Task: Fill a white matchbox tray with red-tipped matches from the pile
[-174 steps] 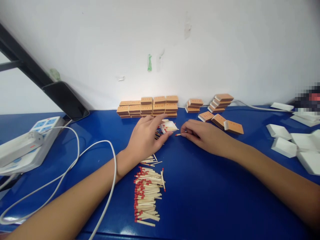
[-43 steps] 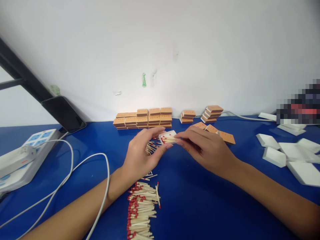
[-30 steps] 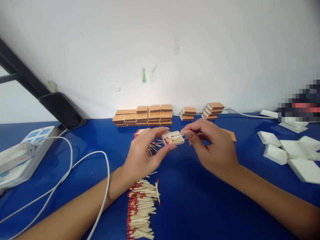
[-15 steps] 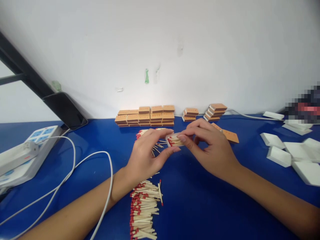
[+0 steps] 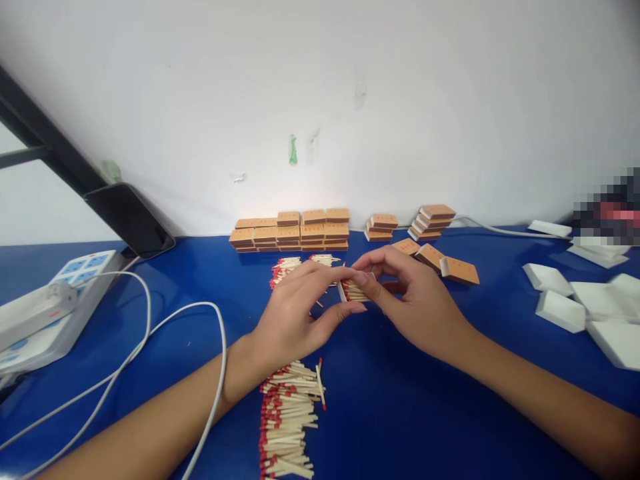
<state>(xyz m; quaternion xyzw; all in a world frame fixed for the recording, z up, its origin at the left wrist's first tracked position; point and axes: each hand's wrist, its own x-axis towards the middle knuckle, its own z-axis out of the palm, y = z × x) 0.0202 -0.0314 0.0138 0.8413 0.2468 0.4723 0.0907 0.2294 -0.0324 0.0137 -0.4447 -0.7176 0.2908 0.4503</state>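
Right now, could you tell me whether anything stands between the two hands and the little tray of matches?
Nothing visible does. The left hand and right hand already pinch the tray of matches between their fingers, above the blue table. The loose matches lie nearer the camera, apart from it.

The table [image 5: 400, 400] is bright blue. The matches [image 5: 287, 427] have pale wooden sticks with red heads. The stacked matchboxes [image 5: 295, 230] are orange-tan; the loose trays [image 5: 560, 310] are white. The cable [image 5: 210, 347] is white, the power strip [image 5: 50, 307] white with blue panels, the wall [image 5: 350, 100] off-white with 1 green smear
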